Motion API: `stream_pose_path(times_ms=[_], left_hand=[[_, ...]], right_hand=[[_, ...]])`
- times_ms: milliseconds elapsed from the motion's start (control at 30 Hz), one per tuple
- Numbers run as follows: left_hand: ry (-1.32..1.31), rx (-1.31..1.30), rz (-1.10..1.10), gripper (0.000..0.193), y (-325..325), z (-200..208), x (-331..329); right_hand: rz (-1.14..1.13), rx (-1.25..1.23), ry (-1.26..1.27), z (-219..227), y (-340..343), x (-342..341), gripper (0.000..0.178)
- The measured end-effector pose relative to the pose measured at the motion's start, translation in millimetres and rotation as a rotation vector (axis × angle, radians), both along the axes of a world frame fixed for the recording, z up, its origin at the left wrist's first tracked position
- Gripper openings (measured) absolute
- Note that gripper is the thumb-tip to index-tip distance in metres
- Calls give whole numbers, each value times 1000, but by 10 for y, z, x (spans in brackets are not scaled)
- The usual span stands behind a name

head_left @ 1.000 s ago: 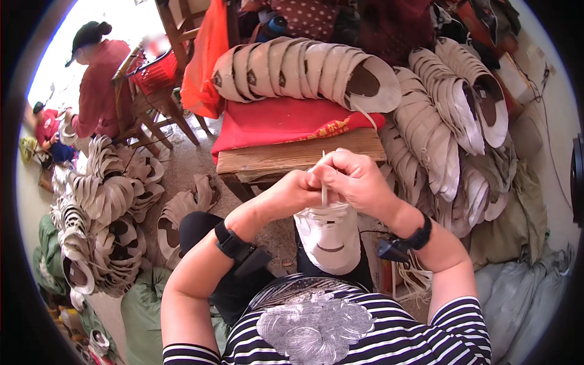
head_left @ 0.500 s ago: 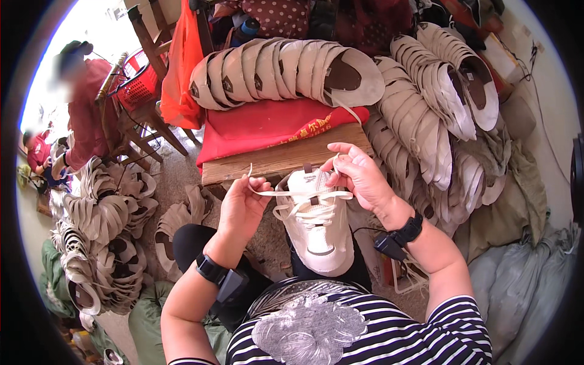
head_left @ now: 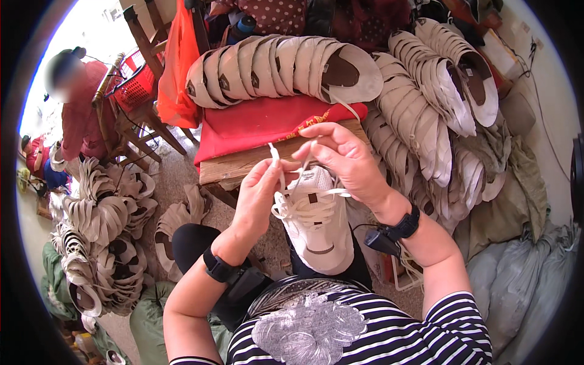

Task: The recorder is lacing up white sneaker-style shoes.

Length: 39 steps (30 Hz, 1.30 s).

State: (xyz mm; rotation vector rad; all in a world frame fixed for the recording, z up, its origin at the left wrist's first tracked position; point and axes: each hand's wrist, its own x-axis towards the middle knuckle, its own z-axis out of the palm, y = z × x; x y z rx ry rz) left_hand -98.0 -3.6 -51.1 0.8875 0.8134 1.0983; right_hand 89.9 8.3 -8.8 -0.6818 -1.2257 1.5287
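Observation:
A white sneaker [head_left: 325,243] sits toe toward me, held between my knees below the wooden stool's edge, its laces crossed over the tongue. Closed in a pinch, my left hand [head_left: 257,193] holds a white shoelace [head_left: 274,152] whose tip pokes up above the fingers. Just right of it, my right hand [head_left: 354,163] pinches the other lace end above the sneaker's tongue. The two hands' fingertips nearly meet, and part of the lace is hidden behind them.
Nested beige shoe uppers [head_left: 261,70] lie on red cloth [head_left: 243,131] atop the wooden stool [head_left: 234,164]. More upper stacks [head_left: 413,115] are piled at right, others [head_left: 100,210] on the left floor. A person [head_left: 85,103] sits at far left, near a red basket [head_left: 134,88].
My hands have come together above the sneaker, the left moving right and up with its lace. My right hand has risen slightly and shifted left.

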Motion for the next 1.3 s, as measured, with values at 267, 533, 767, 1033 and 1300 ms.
stream_pose_path(times_ms=[267, 533, 767, 1033, 1300], left_hand=[[-171, 102, -114, 22, -121, 419, 62], [-98, 308, -119, 24, -145, 344, -128], [-234, 25, 144, 21, -81, 81, -331], [428, 10, 108, 21, -169, -442, -460], [674, 170, 17, 17, -253, -441, -331]], right_hand=[[147, -130, 62, -192, 269, -208, 24], [644, -95, -226, -370, 322, -175, 22], [21, -345, -88, -313, 149, 155, 18], [-210, -438, -48, -589, -216, 559, 15], [-321, -296, -306, -695, -314, 710, 14]])
